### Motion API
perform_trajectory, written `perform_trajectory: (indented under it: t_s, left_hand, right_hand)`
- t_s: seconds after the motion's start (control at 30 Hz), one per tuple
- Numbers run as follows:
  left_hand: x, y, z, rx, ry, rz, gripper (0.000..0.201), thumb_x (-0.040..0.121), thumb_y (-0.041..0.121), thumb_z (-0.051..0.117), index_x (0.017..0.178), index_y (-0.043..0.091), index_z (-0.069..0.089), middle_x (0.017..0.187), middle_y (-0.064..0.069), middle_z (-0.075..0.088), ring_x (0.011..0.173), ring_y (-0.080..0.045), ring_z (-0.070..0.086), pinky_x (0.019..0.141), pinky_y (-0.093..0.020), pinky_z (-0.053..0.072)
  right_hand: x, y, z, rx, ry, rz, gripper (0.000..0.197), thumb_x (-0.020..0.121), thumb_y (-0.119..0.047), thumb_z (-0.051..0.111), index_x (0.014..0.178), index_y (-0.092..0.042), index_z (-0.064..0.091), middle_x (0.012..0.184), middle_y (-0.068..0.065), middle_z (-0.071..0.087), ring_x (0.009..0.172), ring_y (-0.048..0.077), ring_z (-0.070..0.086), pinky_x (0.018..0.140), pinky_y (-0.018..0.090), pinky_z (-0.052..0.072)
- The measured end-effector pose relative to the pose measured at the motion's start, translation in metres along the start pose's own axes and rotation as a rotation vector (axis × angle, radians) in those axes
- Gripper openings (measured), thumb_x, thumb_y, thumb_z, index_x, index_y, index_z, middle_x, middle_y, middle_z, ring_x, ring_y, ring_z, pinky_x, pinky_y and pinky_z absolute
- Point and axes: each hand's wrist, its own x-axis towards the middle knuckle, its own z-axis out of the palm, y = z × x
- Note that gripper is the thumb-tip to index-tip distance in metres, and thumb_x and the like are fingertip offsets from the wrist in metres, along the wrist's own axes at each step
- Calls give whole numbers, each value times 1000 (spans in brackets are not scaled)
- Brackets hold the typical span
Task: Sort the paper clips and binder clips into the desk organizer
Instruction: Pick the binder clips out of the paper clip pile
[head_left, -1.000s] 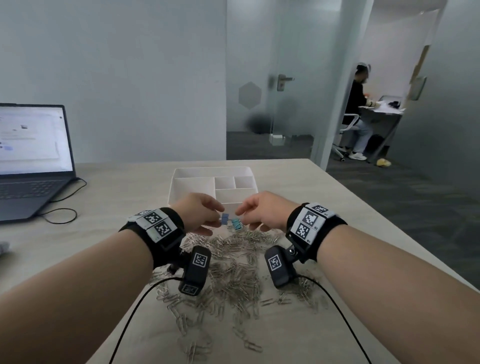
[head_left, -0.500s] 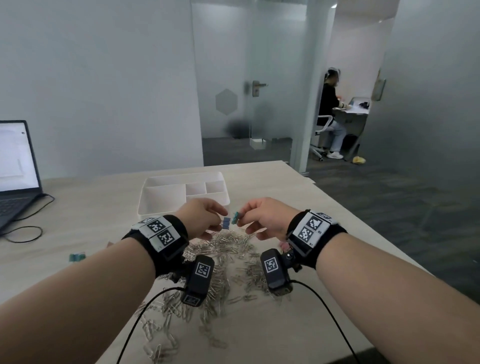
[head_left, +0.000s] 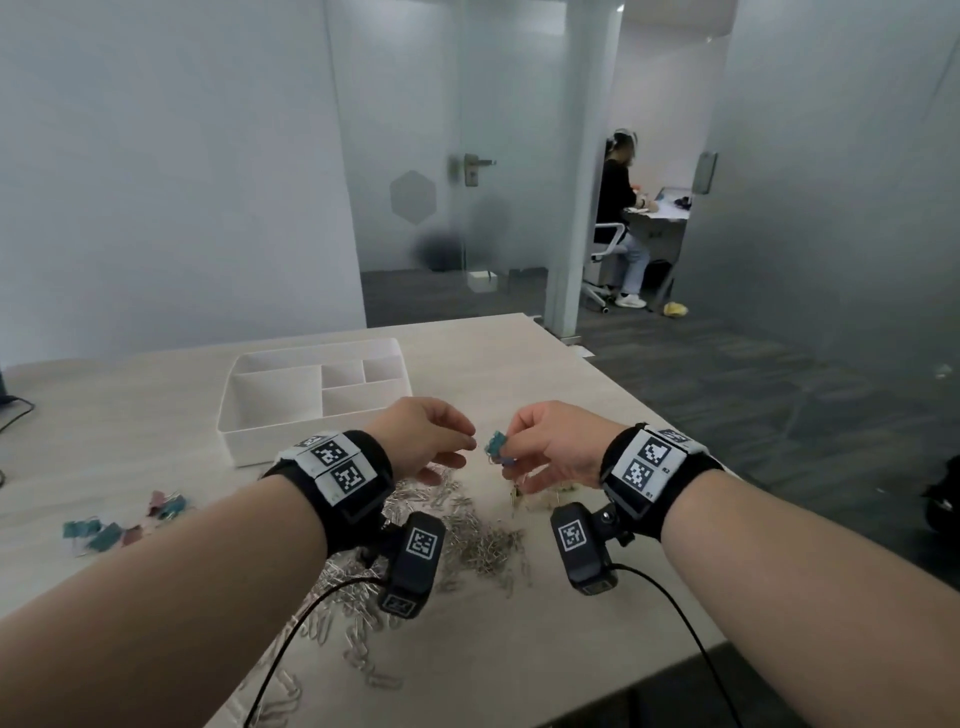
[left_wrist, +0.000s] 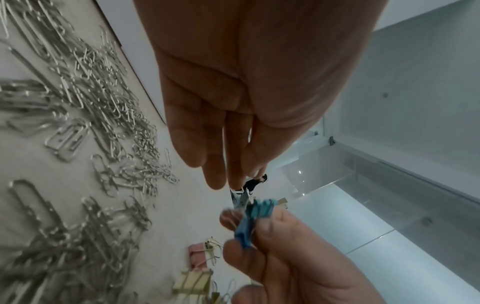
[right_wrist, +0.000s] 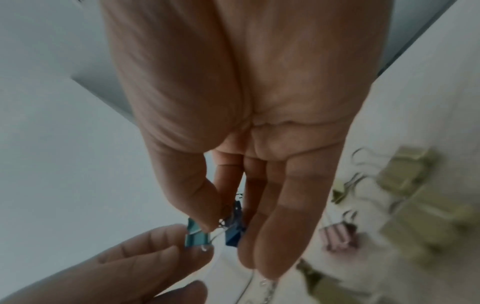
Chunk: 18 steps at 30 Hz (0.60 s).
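Note:
My right hand (head_left: 514, 454) hovers over the table and pinches two small binder clips together, a teal one (head_left: 495, 445) and a blue one (head_left: 506, 461). The right wrist view shows the teal clip (right_wrist: 197, 236) and the blue clip (right_wrist: 233, 232) between thumb and fingers. Just left of them, my left hand (head_left: 460, 448) holds nothing, its fingers (left_wrist: 213, 164) loose and fairly straight. The white desk organizer (head_left: 249, 452) stands behind the left hand, and its compartments look empty. Below both hands lies a heap of silver paper clips (head_left: 467, 535).
More teal and pink binder clips (head_left: 104, 530) lie at the table's left. Gold binder clips (right_wrist: 405, 174) and a pink one (right_wrist: 340, 236) lie under the right hand. The table's right edge (head_left: 649, 410) is close. Wrist camera cables trail toward me.
The left hand held the blue clip before; now the right hand holds both clips and the left hand has let go and drawn slightly away. The head view has swung right.

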Motion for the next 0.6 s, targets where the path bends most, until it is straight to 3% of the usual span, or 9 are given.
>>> perform_trajectory:
  t_s: [0.17, 0.33, 0.47, 0.6]
  left_hand:
    - [-7, -10, -13, 133, 24, -6, 6, 89, 21, 67, 92, 17, 70, 92, 1, 77, 76, -13, 72, 52, -26, 52]
    - [-20, -22, -37, 218, 35, -25, 10, 90, 24, 66, 92, 16, 71, 89, 3, 77, 72, -10, 71, 54, -25, 53]
    - [-29, -30, -54, 279, 58, -47, 11, 90, 25, 65, 91, 16, 72, 89, 4, 77, 72, -9, 71, 54, -26, 53]
    - [-32, -37, -66, 313, 69, -57, 11, 89, 27, 66, 88, 18, 72, 89, 5, 77, 73, -12, 72, 50, -23, 49]
  right_hand:
    - [-2, 7, -10, -363, 49, 72, 15, 86, -3, 70, 82, -10, 58, 82, 13, 74, 71, 19, 70, 60, 32, 56]
    - [-1, 6, -15, -760, 193, 82, 11, 83, -5, 63, 79, -15, 60, 77, 11, 69, 64, 25, 62, 66, 38, 58]
    - [-4, -1, -10, -1038, 239, 87, 5, 87, -17, 61, 91, -18, 63, 83, 1, 65, 70, 17, 60, 56, 26, 47]
    - [-4, -10, -2, -1069, 257, -31, 12, 87, -27, 61, 93, -18, 64, 97, -1, 67, 90, 19, 62, 77, 32, 51]
